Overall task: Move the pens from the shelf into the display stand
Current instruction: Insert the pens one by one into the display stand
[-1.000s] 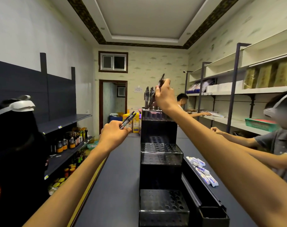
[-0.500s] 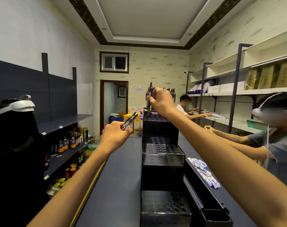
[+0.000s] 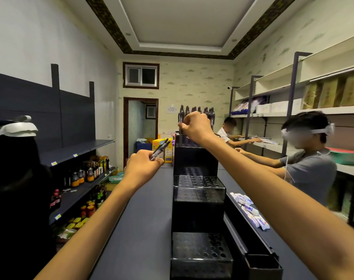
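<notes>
A black tiered display stand (image 3: 199, 201) with rows of round holes rises in steps along the middle of the dark shelf top (image 3: 143, 219). Several pens (image 3: 200, 111) stand upright in its top tier. My right hand (image 3: 196, 127) is at that top tier, fingers curled round a dark pen (image 3: 181, 118) that stands upright at the left end of the row. My left hand (image 3: 141, 165) hovers left of the stand and grips a small bundle of dark pens (image 3: 161, 149) pointing up and to the right.
A person's head with a white headset (image 3: 12, 128) is close on my left. Another person in a grey shirt (image 3: 307, 170) reaches over the shelf on the right, and a third stands farther back. White packets (image 3: 251, 211) lie right of the stand. Bottles (image 3: 87, 172) fill the left shelves.
My right hand came down from above the stand with its pen, which went from tilted to upright at the top tier. My left hand stayed in place with its bundle.
</notes>
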The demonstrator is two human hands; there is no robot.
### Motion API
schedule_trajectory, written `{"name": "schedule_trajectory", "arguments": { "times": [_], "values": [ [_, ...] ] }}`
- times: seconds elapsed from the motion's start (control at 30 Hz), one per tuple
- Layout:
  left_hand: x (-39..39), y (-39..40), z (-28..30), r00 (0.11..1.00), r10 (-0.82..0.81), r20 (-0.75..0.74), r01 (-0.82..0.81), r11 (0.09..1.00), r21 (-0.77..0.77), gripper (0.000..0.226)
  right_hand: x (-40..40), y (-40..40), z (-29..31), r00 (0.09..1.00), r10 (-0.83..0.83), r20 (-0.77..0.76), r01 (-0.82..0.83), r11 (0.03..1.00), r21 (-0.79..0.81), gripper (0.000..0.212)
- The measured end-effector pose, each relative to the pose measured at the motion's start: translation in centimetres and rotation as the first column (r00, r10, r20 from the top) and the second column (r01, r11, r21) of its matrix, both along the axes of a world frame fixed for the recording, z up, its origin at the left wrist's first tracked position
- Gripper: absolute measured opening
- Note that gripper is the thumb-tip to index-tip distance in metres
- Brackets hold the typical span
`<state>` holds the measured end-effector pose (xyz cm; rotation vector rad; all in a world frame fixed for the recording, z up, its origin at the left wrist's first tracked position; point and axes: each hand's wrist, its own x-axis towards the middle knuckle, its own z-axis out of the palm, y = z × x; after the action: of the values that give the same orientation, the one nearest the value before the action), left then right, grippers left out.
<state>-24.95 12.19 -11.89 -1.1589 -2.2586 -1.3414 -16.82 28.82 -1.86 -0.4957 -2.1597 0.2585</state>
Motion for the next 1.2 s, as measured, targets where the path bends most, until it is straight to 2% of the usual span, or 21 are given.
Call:
{"name": "schedule_trajectory", "arguments": {
  "times": [0.27,0.4,0.47,0.5,0.57,0.6,0.67,0.73,0.83,1.0,1.2],
  "values": [
    [0.7,0.2,0.2,1.000,0.008,0.023,-0.008,1.000,-0.017,0.035,1.4,-0.5,-0.6,1.000,0.024,-0.005,-0.024,1.000,-0.003,0.014],
    [0.9,0.2,0.6,0.999,-0.008,0.039,0.008,1.000,0.009,0.030,3.1,-1.4,-1.1,0.988,0.059,-0.141,-0.058,0.998,0.015,0.016],
    [1.1,0.4,0.8,0.999,0.005,0.034,-0.005,1.000,0.014,0.030,3.9,-1.8,-1.6,0.976,0.172,-0.134,-0.185,0.979,-0.089,0.016],
    [1.2,0.5,0.8,0.999,0.012,0.030,-0.013,1.000,0.016,0.031,4.3,-2.1,-1.9,0.957,0.268,-0.107,-0.286,0.934,-0.213,0.014],
    [1.5,0.8,0.9,0.999,0.022,0.023,-0.023,1.000,0.019,0.031,4.9,-2.8,-2.5,0.891,0.448,-0.075,-0.429,0.777,-0.461,0.011],
    [1.6,1.0,0.9,0.999,0.027,0.021,-0.027,0.999,0.018,0.030,5.0,-3.1,-2.7,0.865,0.498,-0.055,-0.451,0.726,-0.520,0.010],
    [1.9,1.2,0.8,0.999,0.028,0.018,-0.029,1.000,0.009,0.024,5.2,-3.3,-3.1,0.840,0.542,-0.015,-0.457,0.693,-0.557,0.009],
    [2.1,1.4,0.6,0.999,0.032,0.003,-0.032,0.999,-0.014,0.016,5.2,-3.4,-3.6,0.836,0.548,-0.015,-0.457,0.683,-0.570,0.019],
    [2.5,1.8,0.5,0.998,0.064,-0.030,-0.065,0.997,-0.045,0.020,5.2,-3.3,-4.3,0.853,0.517,-0.075,-0.460,0.676,-0.575,0.028],
    [3.2,2.2,0.3,0.995,0.071,-0.063,-0.076,0.994,-0.080,0.024,5.0,-3.3,-5.2,0.854,0.470,-0.224,-0.500,0.623,-0.602,0.023],
    [3.9,2.4,0.7,1.000,0.020,0.011,-0.019,0.996,-0.087,0.031,4.7,-3.7,-5.2,0.832,0.417,-0.366,-0.548,0.510,-0.663,0.019]
  ]
}}
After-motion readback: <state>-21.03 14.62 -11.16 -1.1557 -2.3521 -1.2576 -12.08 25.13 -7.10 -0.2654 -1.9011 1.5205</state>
